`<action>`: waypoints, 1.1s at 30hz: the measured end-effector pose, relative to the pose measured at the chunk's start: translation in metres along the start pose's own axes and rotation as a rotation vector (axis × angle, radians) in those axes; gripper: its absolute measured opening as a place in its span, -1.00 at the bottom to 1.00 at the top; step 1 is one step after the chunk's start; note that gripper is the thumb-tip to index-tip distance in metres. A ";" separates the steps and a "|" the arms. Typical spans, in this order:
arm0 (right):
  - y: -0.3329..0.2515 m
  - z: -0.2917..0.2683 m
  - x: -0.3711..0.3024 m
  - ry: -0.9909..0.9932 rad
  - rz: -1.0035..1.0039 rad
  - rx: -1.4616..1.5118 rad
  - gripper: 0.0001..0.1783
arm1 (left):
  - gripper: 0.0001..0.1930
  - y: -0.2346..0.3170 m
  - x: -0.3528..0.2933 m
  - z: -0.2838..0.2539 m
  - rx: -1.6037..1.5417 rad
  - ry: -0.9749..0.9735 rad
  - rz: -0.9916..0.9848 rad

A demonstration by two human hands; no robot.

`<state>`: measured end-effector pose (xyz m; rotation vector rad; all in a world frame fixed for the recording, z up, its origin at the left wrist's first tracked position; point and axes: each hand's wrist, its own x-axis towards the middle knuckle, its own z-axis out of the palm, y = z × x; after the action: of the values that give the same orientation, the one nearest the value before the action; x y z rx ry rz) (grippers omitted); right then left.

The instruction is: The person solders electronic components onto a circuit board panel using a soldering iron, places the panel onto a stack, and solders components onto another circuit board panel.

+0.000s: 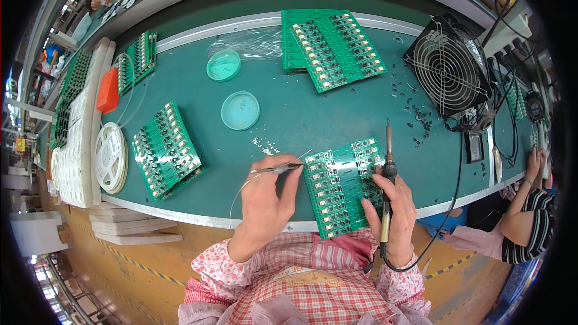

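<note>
A green circuit board point(347, 174) with rows of small parts lies at the table's front edge, partly overhanging it. My right hand point(398, 207) is closed on a soldering iron point(389, 171). The iron's tip points away from me, off the board's far right side, and the fingers rest on the board's right edge. My left hand point(263, 204) pinches slim metal tweezers point(278, 170) at the board's left edge. A thin wire point(233, 204) loops down from the same hand and seems to be held with the tweezers. Tiny white parts point(265, 144) are scattered just beyond it.
Stacks of boards lie at left point(165, 150) and at the back point(337, 48). Two round dishes point(239, 111) sit mid-table. A black fan point(445, 75) stands at right near dark bits point(415, 114). The iron's cord point(459, 174) trails rightward. A white reel point(111, 156) lies at left.
</note>
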<state>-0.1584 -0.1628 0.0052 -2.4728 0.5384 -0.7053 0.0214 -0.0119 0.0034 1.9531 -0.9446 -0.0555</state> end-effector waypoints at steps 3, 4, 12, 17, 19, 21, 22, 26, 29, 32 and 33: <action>-0.001 0.001 -0.004 0.096 0.071 0.041 -0.48 | -0.86 0.000 0.001 0.008 -0.030 -0.002 -0.042; 0.000 0.001 -0.006 0.145 0.085 0.070 -0.51 | -0.84 0.000 0.002 0.009 -0.022 -0.004 -0.023; 0.005 -0.003 -0.008 0.212 0.013 0.149 -0.60 | -0.88 -0.001 0.004 0.012 0.071 -0.021 0.047; 0.005 -0.001 -0.008 0.224 -0.044 0.134 -0.55 | -0.86 0.000 0.004 0.013 0.069 -0.005 0.067; 0.006 0.000 -0.008 0.236 -0.058 0.132 -0.53 | -0.86 0.000 0.004 0.013 0.073 -0.006 0.072; 0.006 0.001 -0.009 0.234 -0.065 0.135 -0.51 | -0.85 -0.001 0.005 0.013 0.079 -0.006 0.078; 0.007 0.001 -0.010 0.234 -0.065 0.135 -0.51 | -0.86 0.000 0.005 0.013 0.080 -0.006 0.078; 0.005 0.001 -0.010 0.229 -0.045 0.124 -0.65 | -0.86 0.000 0.006 0.013 0.088 -0.005 0.096; -0.001 0.000 -0.004 0.235 -0.038 0.188 -0.75 | -0.85 -0.001 0.006 0.013 0.092 0.000 0.111; -0.007 0.005 -0.003 0.244 0.012 0.400 -0.78 | -0.85 0.000 0.006 0.013 0.094 -0.003 0.107; -0.009 0.007 -0.003 0.245 0.074 0.535 -0.82 | -0.85 -0.001 0.006 0.013 0.094 -0.002 0.108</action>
<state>-0.1544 -0.1513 0.0039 -1.8752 0.4530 -0.9837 0.0204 -0.0248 -0.0027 1.9846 -1.0696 0.0494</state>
